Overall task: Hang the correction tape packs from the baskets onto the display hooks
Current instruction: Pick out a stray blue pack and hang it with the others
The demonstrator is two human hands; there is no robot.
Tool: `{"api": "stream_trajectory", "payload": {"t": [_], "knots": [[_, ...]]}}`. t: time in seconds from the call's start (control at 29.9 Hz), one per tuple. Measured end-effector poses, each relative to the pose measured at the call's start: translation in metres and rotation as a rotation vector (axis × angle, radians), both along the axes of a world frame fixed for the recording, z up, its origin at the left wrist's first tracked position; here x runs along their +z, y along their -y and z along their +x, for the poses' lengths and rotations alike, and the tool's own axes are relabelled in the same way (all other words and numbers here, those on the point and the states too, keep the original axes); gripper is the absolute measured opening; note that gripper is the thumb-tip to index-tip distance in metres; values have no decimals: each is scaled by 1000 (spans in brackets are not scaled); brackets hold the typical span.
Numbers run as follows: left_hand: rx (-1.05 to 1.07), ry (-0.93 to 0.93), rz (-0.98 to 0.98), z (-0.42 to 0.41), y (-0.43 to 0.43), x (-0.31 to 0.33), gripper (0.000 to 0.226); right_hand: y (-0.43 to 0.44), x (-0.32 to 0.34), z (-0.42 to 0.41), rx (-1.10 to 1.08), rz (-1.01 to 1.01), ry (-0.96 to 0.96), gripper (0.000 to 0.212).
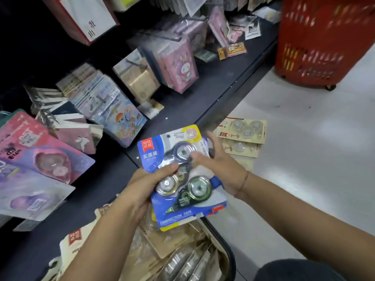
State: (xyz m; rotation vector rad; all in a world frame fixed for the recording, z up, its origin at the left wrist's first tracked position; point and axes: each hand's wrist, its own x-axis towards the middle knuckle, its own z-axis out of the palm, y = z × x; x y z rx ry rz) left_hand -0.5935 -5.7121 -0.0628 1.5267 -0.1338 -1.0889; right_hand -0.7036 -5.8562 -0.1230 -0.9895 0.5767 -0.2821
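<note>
Fingers [170, 168] of left hand [142, 186] grip correction tape pack [192, 192]; right hand [222, 168] touches.

Blue-and-yellow correction tape pack [178, 175], red basket [322, 37], pink cartoon-printed packs [180, 65].
</note>
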Motion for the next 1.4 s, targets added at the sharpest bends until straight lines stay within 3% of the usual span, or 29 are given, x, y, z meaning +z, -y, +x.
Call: {"api": "stream_trajectory", "payload": {"t": [0.07,0.17,0.23,0.3,0.4,0.47,0.67,0.87,1.14,1.24,1.4], "knots": [[135,6,-28,10,1,-7,42,36,-15,6,-31,24,-48,56],[253,-21,-74,22,0,-14,42,110,-62,-6,-325,-220,-518,74],[289,-43,-77,24,1,-19,52,148,-97,-19,-382,-399,-845,86],[304,-41,-84,24,2,-24,54,177,-126,-24,-239,-656,-1016,89],[327,-45,-91,24,0,-31,50,216,-146,-10,16,-987,-1044,98],[337,-54,-87,24,-1,-34,48,238,-154,5,155,-1078,-1040,104],[329,-33,-23,27,0,-39,52,272,-187,27,271,-970,-1076,104],[339,-16,1,31,1,-41,54,240,-194,31,529,-1109,-1153,120],[372,-1,-21,29,-1,-39,44,186,-192,28,461,-958,-1183,122],[388,1,-28,29,-1,-40,40,174,-184,19,401,-689,-1095,108],[412,-10,-12,27,-6,-35,47,152,-161,-35,257,-469,-938,61]]}}
